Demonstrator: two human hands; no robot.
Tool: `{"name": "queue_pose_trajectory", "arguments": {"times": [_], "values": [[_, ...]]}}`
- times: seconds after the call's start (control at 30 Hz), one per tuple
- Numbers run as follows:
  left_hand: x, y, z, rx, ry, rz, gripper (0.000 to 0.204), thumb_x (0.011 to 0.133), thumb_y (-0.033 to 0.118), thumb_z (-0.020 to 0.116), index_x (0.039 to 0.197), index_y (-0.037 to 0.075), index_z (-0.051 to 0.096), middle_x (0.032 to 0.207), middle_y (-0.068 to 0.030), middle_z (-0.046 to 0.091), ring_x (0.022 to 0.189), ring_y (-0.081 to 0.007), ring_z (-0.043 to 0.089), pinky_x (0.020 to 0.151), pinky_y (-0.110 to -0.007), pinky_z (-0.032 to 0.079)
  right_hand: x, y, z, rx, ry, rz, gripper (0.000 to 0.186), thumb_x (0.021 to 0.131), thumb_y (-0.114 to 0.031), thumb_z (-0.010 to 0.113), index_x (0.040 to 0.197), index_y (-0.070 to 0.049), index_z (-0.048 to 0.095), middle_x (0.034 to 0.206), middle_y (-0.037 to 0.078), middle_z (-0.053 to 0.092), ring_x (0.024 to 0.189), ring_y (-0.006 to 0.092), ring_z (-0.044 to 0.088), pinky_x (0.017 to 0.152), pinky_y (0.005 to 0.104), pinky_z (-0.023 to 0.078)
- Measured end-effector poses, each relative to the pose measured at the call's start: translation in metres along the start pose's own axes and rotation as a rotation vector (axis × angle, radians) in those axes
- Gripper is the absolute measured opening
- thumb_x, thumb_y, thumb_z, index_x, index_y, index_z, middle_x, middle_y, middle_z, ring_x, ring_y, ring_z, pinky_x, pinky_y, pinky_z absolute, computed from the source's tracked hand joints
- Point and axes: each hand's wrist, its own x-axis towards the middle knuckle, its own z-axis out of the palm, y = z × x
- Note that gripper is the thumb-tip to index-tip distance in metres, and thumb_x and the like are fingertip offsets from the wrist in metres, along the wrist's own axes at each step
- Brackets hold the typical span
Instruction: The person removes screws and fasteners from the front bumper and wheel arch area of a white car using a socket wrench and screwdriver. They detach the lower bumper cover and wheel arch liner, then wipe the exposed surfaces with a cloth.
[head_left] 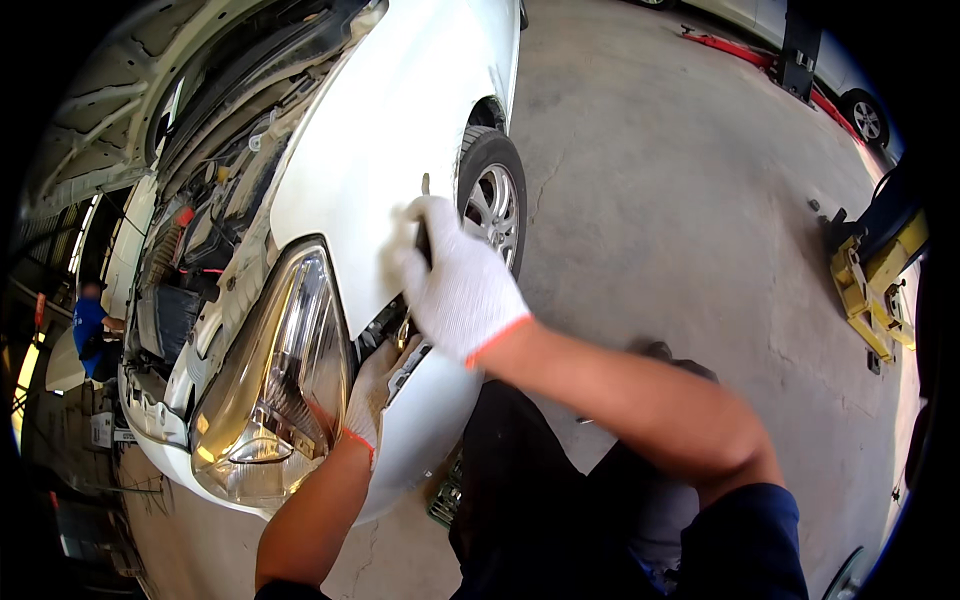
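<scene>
My right hand [462, 280], in a white knit glove with an orange cuff, is curled round a slim dark hand tool [425, 185] in front of the white fender [345, 170]. Only the tool's tip and a dark piece between the fingers show, so its kind is unclear. Lower down, my left hand [372, 388], gloved alike, reaches into the gap between the headlight [280, 385] and the bumper's corner [420, 420]. Its fingers are mostly hidden there. Just above them a small brass-coloured piece [403, 332] shows in the gap.
The hood [100, 110] is raised over the engine bay [210, 220]. The front wheel [492, 200] stands behind the fender. Below the bumper lies a green tool case [445, 495]. A yellow lift part [870, 295] stands right. A person in blue [90, 325] is at far left.
</scene>
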Motion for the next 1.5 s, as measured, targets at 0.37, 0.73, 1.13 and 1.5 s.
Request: {"name": "queue_pose_trajectory", "arguments": {"times": [0.37,0.73,1.13,1.5], "values": [[-0.003,0.0,-0.001,0.027,-0.003,-0.005,0.039,0.118,0.028,0.059,0.149,0.003,0.06,0.132,-0.0098,0.071,0.128,-0.018,0.067,0.109,-0.037,0.056,-0.035,-0.019,0.004,-0.096,-0.068,-0.286,0.033,0.107,-0.014,0.062,0.138,-0.005,0.054,0.104,0.024,0.076,0.089,0.0432,0.077,0.078,0.0519,0.063],[0.0,0.004,0.001,0.067,-0.012,-0.013,0.039,0.118,0.028,0.06,0.148,0.003,0.061,0.131,-0.0097,0.071,0.126,-0.0179,0.067,0.107,-0.037,0.056,-0.035,-0.026,0.001,-0.241,-0.13,-0.351,0.043,0.1,-0.011,0.068,0.141,-0.006,0.056,0.106,0.021,0.077,0.097,0.0392,0.08,0.077,0.0501,0.065],[-0.005,0.008,-0.004,0.088,0.001,-0.016,0.04,0.118,0.028,0.06,0.147,0.002,0.061,0.129,-0.0096,0.072,0.123,-0.0178,0.067,0.106,-0.037,0.056,-0.046,-0.032,0.018,-0.417,-0.282,-0.691,0.033,0.1,-0.011,0.065,0.133,-0.007,0.063,0.107,0.014,0.071,0.094,0.0293,0.079,0.077,0.0428,0.064],[-0.014,0.01,-0.014,0.109,0.046,-0.004,0.04,0.117,0.029,0.061,0.147,0.002,0.062,0.128,-0.0095,0.072,0.121,-0.0176,0.067,0.104,-0.036,0.056,-0.031,-0.035,0.021,-0.322,-0.234,-0.697,0.031,0.106,-0.009,0.063,0.136,-0.005,0.058,0.107,0.018,0.074,0.096,0.0291,0.079,0.074,0.0445,0.065]]}}
